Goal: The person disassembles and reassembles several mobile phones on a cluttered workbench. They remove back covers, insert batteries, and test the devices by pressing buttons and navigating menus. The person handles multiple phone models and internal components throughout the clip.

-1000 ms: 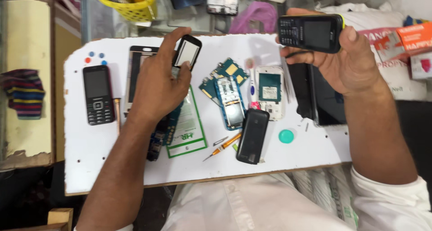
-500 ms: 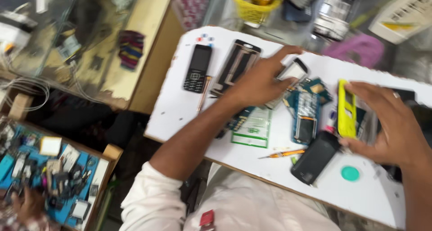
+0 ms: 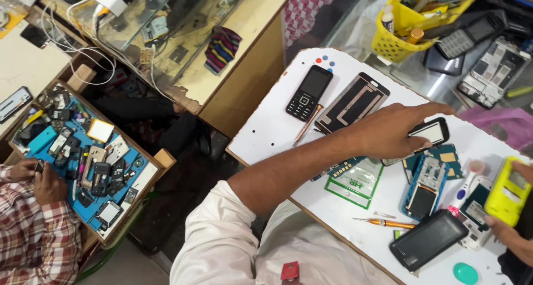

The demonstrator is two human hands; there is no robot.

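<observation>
Pinching a glossy black-framed screen panel (image 3: 430, 133) — left hand (image 3: 388, 130), right hand (image 3: 513, 235) gripping a lime-yellow plastic phone (image 3: 506, 190) — white board (image 3: 266, 138).

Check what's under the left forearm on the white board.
Under the left hand and its forearm, a clear green-edged plastic sleeve and a blue circuit board edge stick out on the white board. Their remaining parts are covered.
</observation>
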